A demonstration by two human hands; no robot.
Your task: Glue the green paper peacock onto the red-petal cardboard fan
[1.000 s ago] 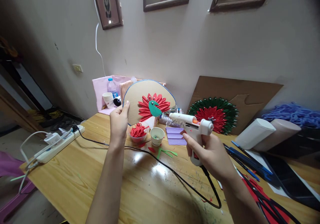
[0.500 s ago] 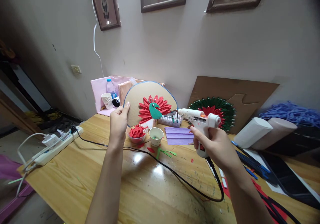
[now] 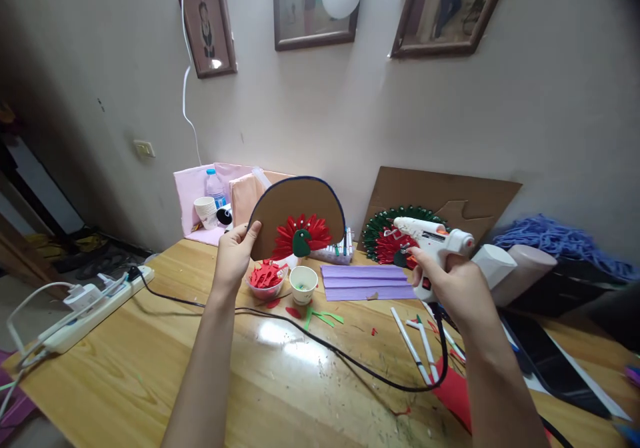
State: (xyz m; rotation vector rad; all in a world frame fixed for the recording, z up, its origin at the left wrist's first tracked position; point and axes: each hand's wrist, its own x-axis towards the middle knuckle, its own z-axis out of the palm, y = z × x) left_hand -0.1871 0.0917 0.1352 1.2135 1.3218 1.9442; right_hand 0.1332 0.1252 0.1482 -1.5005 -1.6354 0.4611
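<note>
Pinched by its left edge in my left hand (image 3: 235, 251) is a rounded cardboard piece (image 3: 293, 201) with a blue rim, held up above the table. Red paper petals (image 3: 317, 233) fan out on it around a green bird shape (image 3: 301, 243). My right hand (image 3: 453, 281) is wrapped around the handle of a white hot glue gun (image 3: 433, 235). Its nozzle points left, apart from the cardboard. Behind the nozzle, a second fan of dark green and red petals (image 3: 373, 235) leans with a brown cardboard sheet (image 3: 400, 188).
On the table (image 3: 200, 361) stand a bowl of red paper pieces (image 3: 266, 276) and a paper cup (image 3: 303, 285). Purple paper strips (image 3: 367, 283) lie behind. The gun's black cord (image 3: 345, 353) runs across to a power strip (image 3: 95, 311). White sticks (image 3: 410, 345) and a dark tablet-like slab (image 3: 555, 361) lie right.
The glue gun has moved right, away from the cardboard's right edge. The cardboard piece has tilted and its face looks darker. My view has tipped slightly upward.
</note>
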